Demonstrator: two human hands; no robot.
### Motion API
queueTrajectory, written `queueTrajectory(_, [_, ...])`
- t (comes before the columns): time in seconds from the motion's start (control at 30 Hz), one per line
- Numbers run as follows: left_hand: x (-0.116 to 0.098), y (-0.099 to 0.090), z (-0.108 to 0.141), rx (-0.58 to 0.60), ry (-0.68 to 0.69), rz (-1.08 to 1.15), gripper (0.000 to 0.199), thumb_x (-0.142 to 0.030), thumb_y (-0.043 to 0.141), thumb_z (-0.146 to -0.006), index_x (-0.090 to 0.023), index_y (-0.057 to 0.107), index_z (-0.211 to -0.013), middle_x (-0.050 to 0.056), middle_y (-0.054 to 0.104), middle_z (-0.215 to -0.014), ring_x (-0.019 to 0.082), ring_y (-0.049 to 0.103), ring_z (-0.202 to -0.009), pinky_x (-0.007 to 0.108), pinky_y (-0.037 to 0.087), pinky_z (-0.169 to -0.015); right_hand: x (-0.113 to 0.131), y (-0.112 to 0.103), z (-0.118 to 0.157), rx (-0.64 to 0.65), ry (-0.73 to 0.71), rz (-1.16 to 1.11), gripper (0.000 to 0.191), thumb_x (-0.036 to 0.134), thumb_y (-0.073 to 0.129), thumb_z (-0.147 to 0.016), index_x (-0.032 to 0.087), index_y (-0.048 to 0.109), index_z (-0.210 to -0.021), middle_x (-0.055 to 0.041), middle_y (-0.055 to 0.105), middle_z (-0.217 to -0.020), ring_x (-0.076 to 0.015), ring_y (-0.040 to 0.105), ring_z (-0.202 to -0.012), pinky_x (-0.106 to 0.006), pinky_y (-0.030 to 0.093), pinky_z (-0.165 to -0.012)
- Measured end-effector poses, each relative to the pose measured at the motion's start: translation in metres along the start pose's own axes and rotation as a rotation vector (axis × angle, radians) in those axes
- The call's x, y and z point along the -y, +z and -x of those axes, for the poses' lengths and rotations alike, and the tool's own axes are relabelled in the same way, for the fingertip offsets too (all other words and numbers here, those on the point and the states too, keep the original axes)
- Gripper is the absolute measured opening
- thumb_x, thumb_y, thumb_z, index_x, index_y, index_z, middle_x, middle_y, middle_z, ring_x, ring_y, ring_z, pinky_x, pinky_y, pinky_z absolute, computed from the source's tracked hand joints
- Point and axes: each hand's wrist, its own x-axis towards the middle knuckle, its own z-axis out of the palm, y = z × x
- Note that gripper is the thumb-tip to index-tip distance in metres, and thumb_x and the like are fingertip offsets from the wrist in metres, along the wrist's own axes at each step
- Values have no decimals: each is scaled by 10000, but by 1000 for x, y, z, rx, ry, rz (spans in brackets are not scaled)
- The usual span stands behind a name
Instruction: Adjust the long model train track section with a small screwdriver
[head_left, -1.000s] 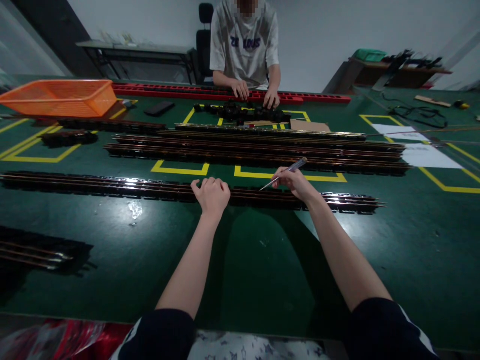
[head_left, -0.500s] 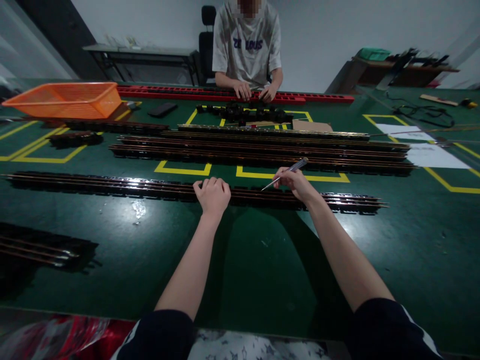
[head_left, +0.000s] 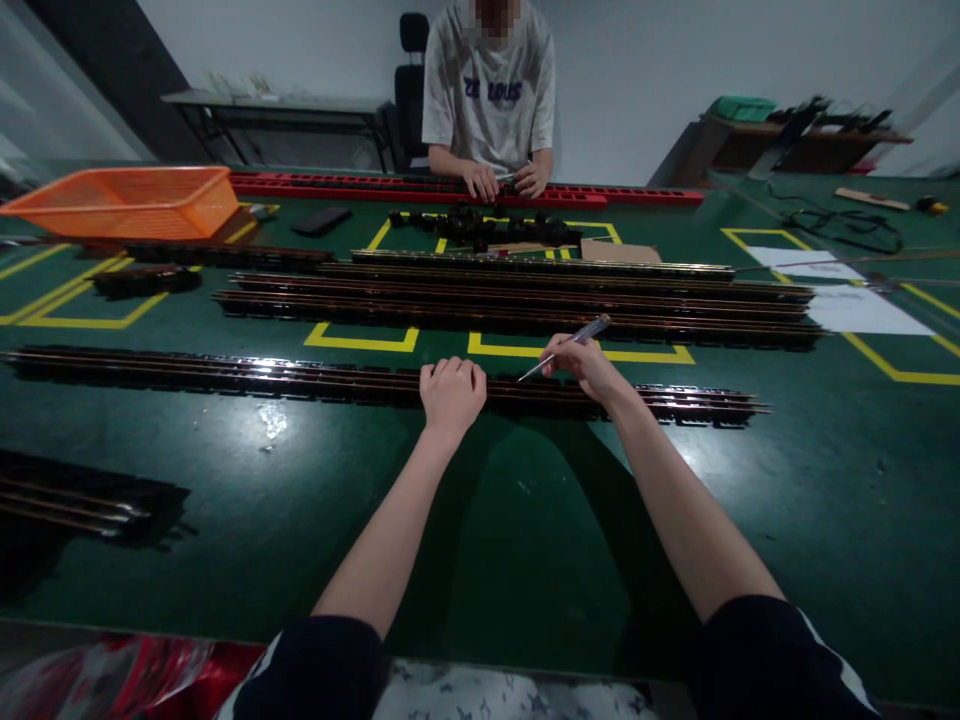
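A long black strip with copper-coloured rods runs across the green table in front of me. My left hand lies over its middle, fingers curled down onto its far side. To the right, my right hand is closed around a thin screwdriver with a clear-looking handle. The shaft slants down to the left, its tip at the strip just right of my left hand. Whether the tip touches the strip I cannot tell.
Beyond lie several similar rodded strips; another black piece is at near left. An orange basket stands at far left. Across the table, a co-worker handles something over red rails. Paper sheets lie at right.
My left hand has slid right along the strip, closer to the screwdriver tip. My right hand keeps nearly the same place and grip. The co-worker's hands have shifted slightly.
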Motion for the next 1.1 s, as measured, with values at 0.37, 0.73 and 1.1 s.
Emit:
queueTrajectory(0.37, [7, -3, -1, -4, -57, -11, 391, -239, 297, -883, -138, 658, -772, 93, 673, -812, 199, 581, -757, 397, 323, -841, 6, 0, 2, 74, -12, 73, 77, 228, 604, -625, 157, 627, -608, -18, 617, -558, -133, 584, -556, -281, 487, -606])
queueTrajectory(0.73, [25, -6, -4, -35, -129, -45, 398, -237, 286, -869, -143, 645, -725, 88, 664, -776, 191, 559, -710, 400, 301, -843, 5, -4, 2, 70, 9, 75, 69, 213, 592, -630, 162, 618, -592, -15, 604, -556, -130, 576, -556, -285, 488, -615])
queueTrajectory(1.1, [31, -6, -5, -54, -154, -47, 394, -227, 292, -859, -146, 647, -711, 88, 669, -781, 202, 568, -727, 404, 285, -845, 4, -5, 2, 15, 20, 59, 80, 219, 581, -604, 159, 606, -557, -4, 577, -525, -117, 558, -521, -260, 468, -578])
